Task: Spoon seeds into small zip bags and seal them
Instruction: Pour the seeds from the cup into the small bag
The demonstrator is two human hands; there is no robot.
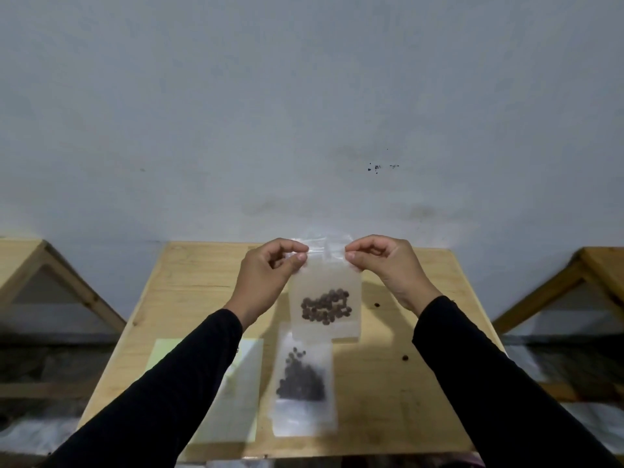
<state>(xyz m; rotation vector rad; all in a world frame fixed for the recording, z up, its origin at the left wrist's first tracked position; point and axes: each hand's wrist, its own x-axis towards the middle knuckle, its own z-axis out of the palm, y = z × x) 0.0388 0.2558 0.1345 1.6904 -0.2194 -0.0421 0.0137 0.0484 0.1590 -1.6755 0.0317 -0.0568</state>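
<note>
A small clear zip bag (325, 288) hangs upright above the wooden table (388, 383), with dark brown seeds (326, 309) gathered in its lower half. My left hand (270, 275) pinches the bag's top strip at its left end. My right hand (388, 265) pinches the same strip at its right end. A second zip bag (304, 383) with dark seeds in it lies flat on the table just below the held one. No spoon is in view.
Empty clear bags lie on a pale yellow sheet (233, 390), partly under my left sleeve. Two loose seeds (405, 358) sit on the table to the right. Wooden frames (574, 282) stand on both sides. A grey wall rises behind the table.
</note>
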